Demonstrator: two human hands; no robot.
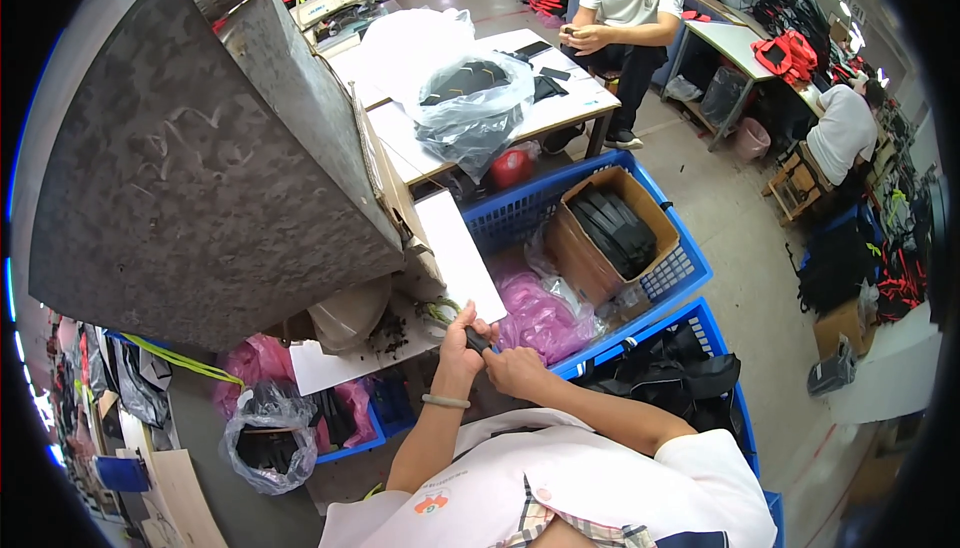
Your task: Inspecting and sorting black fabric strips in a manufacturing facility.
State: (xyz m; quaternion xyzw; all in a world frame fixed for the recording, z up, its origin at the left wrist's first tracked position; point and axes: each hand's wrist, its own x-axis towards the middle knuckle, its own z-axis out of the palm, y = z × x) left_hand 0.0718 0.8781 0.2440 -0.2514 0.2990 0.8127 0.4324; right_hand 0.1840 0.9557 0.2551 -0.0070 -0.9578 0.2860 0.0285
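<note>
My left hand point(459, 344) is closed on a small black piece point(477, 340), thumb up, just off the edge of the white table point(455, 241). From the other side, my right hand point(517, 372) has its fingers closed at the lower end of the same piece. What kind of part it is cannot be made out; the fingers cover much of it. Beyond my left hand, a yellow-green strand point(440, 312) lies near the table edge. Small dark bits point(390, 336) are scattered on the table beside a large grey metal machine housing point(200, 163).
A blue basket point(690, 258) at the right holds a cardboard box point(588, 248) of black parts and a pink bag point(545, 313). Nearer, another blue basket point(715, 333) contains black goods. Clear bags stand on the far table point(585, 98). One person point(630, 8) sits beyond; another point(842, 133) sits right.
</note>
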